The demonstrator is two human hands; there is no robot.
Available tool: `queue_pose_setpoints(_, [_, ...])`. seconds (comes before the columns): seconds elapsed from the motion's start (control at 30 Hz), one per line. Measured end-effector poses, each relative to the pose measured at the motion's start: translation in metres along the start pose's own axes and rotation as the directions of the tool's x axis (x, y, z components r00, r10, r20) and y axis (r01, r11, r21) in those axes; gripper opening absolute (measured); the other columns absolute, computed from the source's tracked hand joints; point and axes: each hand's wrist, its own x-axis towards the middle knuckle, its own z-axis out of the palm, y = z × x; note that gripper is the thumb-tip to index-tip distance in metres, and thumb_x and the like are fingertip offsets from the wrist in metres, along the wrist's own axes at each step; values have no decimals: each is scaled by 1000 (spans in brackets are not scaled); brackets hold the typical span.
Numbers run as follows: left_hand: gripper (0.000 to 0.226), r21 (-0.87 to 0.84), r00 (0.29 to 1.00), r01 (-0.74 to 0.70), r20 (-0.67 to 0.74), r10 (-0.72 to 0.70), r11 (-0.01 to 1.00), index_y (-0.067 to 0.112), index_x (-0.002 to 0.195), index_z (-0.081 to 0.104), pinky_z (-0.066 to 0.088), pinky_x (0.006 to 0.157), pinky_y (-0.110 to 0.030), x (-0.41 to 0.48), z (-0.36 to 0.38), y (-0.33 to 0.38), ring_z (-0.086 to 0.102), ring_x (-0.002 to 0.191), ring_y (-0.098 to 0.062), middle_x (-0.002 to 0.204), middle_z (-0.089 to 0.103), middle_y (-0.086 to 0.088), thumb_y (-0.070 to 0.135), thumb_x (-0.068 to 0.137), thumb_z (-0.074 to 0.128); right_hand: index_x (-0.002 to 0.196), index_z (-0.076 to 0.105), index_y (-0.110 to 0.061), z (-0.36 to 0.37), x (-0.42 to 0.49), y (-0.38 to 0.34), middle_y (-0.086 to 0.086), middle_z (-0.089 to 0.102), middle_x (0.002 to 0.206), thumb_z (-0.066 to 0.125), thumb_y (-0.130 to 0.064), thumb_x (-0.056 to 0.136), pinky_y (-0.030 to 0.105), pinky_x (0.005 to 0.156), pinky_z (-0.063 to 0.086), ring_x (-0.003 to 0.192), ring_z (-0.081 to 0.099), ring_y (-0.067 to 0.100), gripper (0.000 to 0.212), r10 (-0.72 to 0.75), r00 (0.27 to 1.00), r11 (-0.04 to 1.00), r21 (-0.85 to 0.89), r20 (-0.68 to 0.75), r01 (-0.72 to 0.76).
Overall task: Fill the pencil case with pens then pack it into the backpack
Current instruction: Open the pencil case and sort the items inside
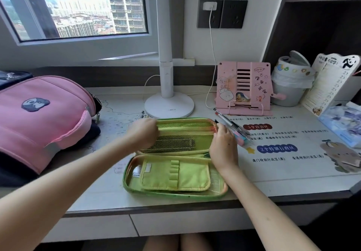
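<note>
A green pencil case (175, 174) lies unzipped and spread flat in the middle of the desk, mesh pocket in the far half, elastic pen loops in the near half. My left hand (144, 133) grips the left end of the far half. My right hand (223, 143) holds the right end of that half. Several pens (232, 125) lie on the desk just right of the case, partly behind my right hand. The pink backpack (41, 117) lies on its side at the desk's left.
A white lamp base (169, 107) stands right behind the case. A pink book stand (243, 86), a small bin (291, 86), a checklist board (328, 82) and a tissue pack (343, 125) fill the back right. The desk's front edge (175, 204) runs just below the case.
</note>
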Motion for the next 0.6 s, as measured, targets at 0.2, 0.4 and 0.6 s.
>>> queue_pose_setpoints(0.2, [24,-64,987,69,-142,-77,996,4,90,51,34,65,-32,-20,13,-50,44,76,-23,95,58,-16,24,96,39,115,50,3,4,6,-2,20,63,103,42,9,88,36,80,50,99,58,34,29,-13,999,1000,-12,-49,12])
queue_pose_setpoints(0.4, [35,-230,981,-7,-189,-37,973,18,121,47,46,82,-35,-20,36,-25,53,92,-25,111,46,-13,33,90,50,103,58,0,6,39,5,13,65,83,41,-2,95,30,61,44,77,61,28,19,30,1000,999,-20,3,-30])
queue_pose_setpoints(0.6, [41,-329,956,64,-251,-153,942,11,127,44,46,84,-43,-16,52,-25,54,95,-35,105,57,-21,23,89,53,99,65,-8,-19,63,49,8,62,87,50,-25,91,25,56,40,76,52,23,24,113,993,940,-328,33,-95])
